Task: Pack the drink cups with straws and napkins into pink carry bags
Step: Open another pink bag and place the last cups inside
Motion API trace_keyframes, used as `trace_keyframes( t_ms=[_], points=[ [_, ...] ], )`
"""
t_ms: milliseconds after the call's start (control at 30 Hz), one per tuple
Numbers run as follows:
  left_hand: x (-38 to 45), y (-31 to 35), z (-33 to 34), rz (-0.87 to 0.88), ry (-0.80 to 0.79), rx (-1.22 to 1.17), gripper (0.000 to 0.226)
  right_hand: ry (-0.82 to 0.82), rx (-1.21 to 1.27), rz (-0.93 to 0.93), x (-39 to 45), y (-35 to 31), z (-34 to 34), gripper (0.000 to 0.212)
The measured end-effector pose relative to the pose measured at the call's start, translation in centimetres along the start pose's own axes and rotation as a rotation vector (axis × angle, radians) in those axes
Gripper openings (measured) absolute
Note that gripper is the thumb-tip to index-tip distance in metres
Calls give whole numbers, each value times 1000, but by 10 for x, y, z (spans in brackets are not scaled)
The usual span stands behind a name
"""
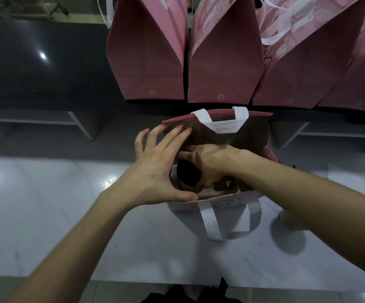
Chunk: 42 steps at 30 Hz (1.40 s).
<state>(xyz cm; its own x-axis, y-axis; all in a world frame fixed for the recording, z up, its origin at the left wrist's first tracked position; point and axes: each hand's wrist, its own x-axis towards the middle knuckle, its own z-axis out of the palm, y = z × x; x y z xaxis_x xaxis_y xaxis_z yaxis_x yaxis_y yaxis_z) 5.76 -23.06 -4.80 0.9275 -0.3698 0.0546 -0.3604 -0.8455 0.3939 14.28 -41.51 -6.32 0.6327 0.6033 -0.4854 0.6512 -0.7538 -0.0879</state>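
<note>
From the head camera, an open pink carry bag (pixel 216 202) stands on a pale glossy counter (pixel 68 215) directly beneath both hands. The left hand (pixel 155 169) rests over the bag's left edge, its fingers (pixel 172 136) spread and straight, reaching toward the far rim, while the thumb presses along the near rim. The right hand (pixel 207 158) reaches down into the bag's mouth from the right, just beside the left hand and touching or nearly touching it. Its fingers go below the rim and are hidden (whether they grip anything cannot be told).

Between the two hands, inside the bag, a drink cup (pixel 188 176) shows its dark top; a second cup lid (pixel 223 185) sits just right of it, under the right wrist. One white handle (pixel 221 121) arcs over the far rim beyond the fingers, and another white handle (pixel 227 219) hangs down the near face, toward the person.

Beyond the hands, a row of closed pink bags (pixel 221 62) stands upright on a dark surface (pixel 35 62). Beneath the right forearm, a pale cup-like shape (pixel 290 219) rests on the counter, blurred.
</note>
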Motion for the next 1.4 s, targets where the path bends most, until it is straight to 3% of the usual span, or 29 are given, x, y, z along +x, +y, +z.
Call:
trace_keyframes(
  t_ms=[100,233,333,500,600,667,767,900,1200,1400],
  points=[
    [2,2,-6,-34,-3,-2,136,37,8,21,-17,4,-8,101],
    [9,11,-17,-77,52,41,110,190,112,43,-59,15,-19,51],
    [17,21,-24,-74,118,163,84,408,260,114,-101,33,-20,35],
    [37,49,-33,-65,139,381,52,865,504,291,-182,72,22,31],
    [48,60,-33,-60,134,553,50,805,463,484,-212,95,68,31],
    [54,69,-33,-43,121,605,50,626,429,604,-223,104,96,52],
    [64,92,-28,15,19,486,51,397,481,710,-228,111,133,96],
    [74,126,-12,140,-65,355,51,278,527,733,-221,116,161,105],
    [87,139,-1,193,-111,287,46,388,543,743,-222,117,150,92],
    [71,103,-19,117,-46,261,50,917,428,668,-222,110,52,76]
  ],
)
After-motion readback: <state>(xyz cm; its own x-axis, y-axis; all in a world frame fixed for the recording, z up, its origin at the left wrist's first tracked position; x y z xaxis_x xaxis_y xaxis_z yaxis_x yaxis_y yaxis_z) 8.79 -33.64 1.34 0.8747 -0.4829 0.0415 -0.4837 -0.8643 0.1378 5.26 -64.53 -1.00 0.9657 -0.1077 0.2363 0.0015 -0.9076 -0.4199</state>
